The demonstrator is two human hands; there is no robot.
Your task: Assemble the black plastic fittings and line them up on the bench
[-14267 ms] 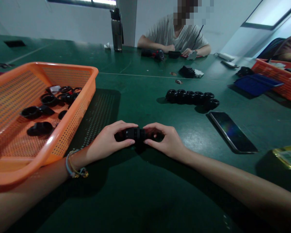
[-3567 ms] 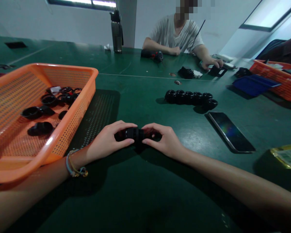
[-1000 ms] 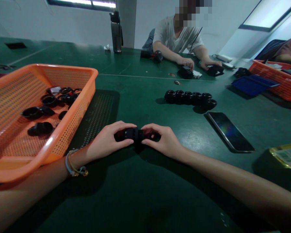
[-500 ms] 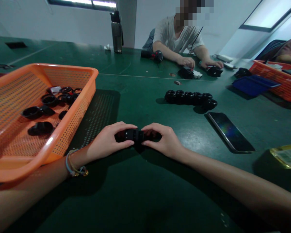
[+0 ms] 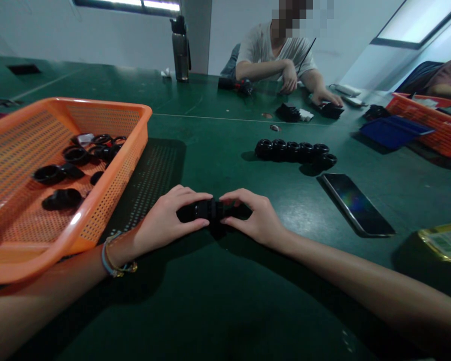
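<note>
Between my two hands, just above or on the green table, is a black cylindrical part [image 5: 206, 209] with ridged rings at its middle. My left hand [image 5: 173, 213] grips its left end between thumb and fingers. At the other end, my right hand [image 5: 253, 215] closes thumb and fingertips around the ringed side. The palms hide part of it, and dark shadow beneath blurs whether it touches the table. Beyond my right hand stands a row of similar black round parts [image 5: 293, 150], with one more black part [image 5: 325, 161] in front of the row's right end.
An orange basket [image 5: 69, 258] with several black parts is at left. A phone [image 5: 357, 204] and a yellow-edged box [image 5: 445, 243] lie right. Farther back are a bottle [image 5: 180, 50], a power tool [image 5: 235, 86], a blue tray [image 5: 396, 131] and a co-worker [image 5: 272, 52] handling black parts.
My hands stay almost in place around the black part, with only slight finger shifts. Across the table, the co-worker's one hand has lifted away from a black part and drawn back.
</note>
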